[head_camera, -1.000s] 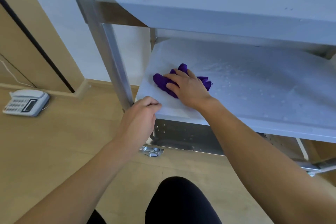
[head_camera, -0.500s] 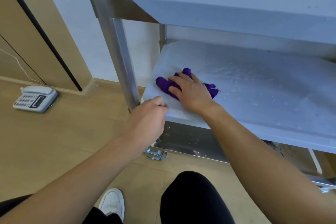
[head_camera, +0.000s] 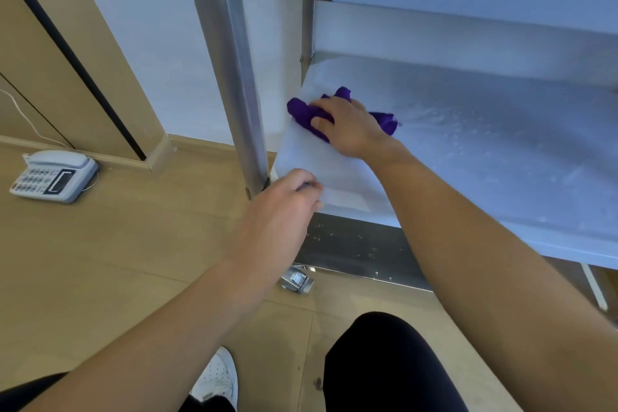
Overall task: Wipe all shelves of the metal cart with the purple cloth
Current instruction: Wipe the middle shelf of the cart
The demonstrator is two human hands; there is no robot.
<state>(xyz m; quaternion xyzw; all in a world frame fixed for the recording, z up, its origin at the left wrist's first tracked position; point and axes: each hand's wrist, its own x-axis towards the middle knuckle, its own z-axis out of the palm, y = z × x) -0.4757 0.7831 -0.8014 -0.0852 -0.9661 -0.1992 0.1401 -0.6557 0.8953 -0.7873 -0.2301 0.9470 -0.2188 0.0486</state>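
A phone [head_camera: 53, 176] lies on the floor at the left of the frame, and right of it the cart [head_camera: 234, 77] shows its upright post. At the post's foot the left hand [head_camera: 284, 207] curls its fingers over the near-left corner of the middle shelf [head_camera: 485, 150] and grips it. Further right, the purple cloth [head_camera: 302, 112] lies bunched near that shelf's left edge (ends poke out either side) under the right hand [head_camera: 347, 127], whose fingers bend round it and press it down; droplets speckle the shelf beyond.
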